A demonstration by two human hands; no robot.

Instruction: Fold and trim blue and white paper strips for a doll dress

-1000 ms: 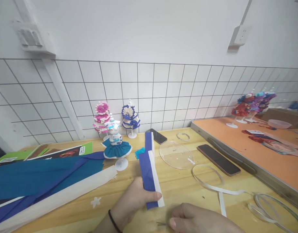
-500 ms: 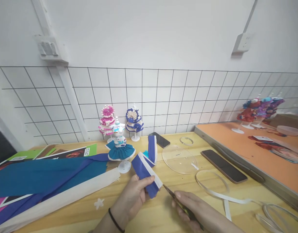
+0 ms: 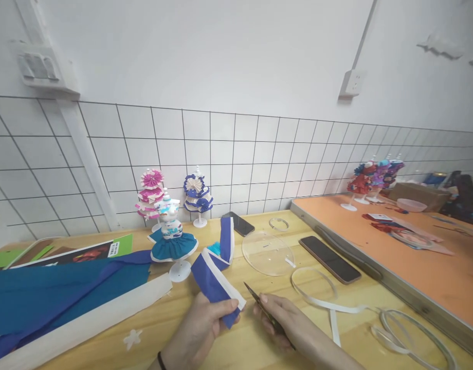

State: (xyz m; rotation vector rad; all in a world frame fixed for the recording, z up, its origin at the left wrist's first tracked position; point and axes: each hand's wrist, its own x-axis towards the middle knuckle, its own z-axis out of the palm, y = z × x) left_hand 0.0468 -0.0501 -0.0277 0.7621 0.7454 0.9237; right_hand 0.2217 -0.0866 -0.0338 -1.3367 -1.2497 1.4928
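Observation:
My left hand (image 3: 205, 321) pinches the near end of a folded purple strip with a white band (image 3: 217, 275) between thumb and fingers. The strip looks like crepe paper; it zigzags away over the table, its far end standing up. In my right hand (image 3: 285, 321) is a slim dark pointed tool (image 3: 255, 295), its tip aimed up and left, apart from the strip. Whether it is tweezers or closed scissors I cannot make out. Left of the strip stands a small dress form with a teal skirt (image 3: 174, 246).
Teal sheets (image 3: 67, 288) and a cream roll (image 3: 93, 318) lie left. Two decorated dress forms stand behind, one pink (image 3: 151, 187), one purple (image 3: 198, 192). Right are a clear disc (image 3: 265, 254), a phone (image 3: 331, 259), white tape (image 3: 348, 308) and a raised orange board (image 3: 414, 262).
The view has swung right, so everything sits further left in it. The pointed tool's tip has drawn away from the strip's near end. Both hands keep their hold.

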